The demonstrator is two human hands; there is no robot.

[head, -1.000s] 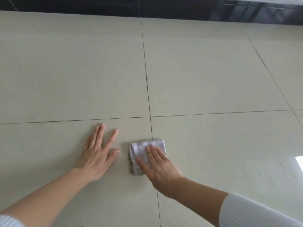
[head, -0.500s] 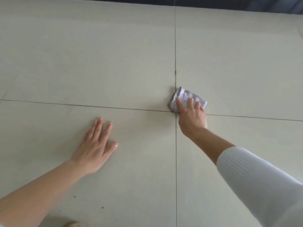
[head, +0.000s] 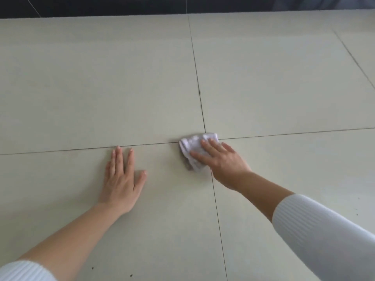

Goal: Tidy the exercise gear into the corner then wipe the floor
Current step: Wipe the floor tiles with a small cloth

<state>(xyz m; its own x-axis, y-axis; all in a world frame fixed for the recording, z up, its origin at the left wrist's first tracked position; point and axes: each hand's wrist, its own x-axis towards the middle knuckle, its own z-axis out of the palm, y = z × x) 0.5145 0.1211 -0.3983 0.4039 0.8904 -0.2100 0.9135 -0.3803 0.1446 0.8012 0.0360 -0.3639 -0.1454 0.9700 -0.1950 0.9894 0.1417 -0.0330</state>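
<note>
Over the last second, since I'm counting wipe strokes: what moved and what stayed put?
The right hand pushed the cloth away along the grout line up to the tile crossing, then drew it back slightly toward the person. Its straight fingers pressed on the cloth throughout. The left hand stayed flat on the floor, left of that line.

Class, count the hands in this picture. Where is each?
2. The left hand rests flat on the floor; the right hand presses the cloth at the tile crossing.
</note>
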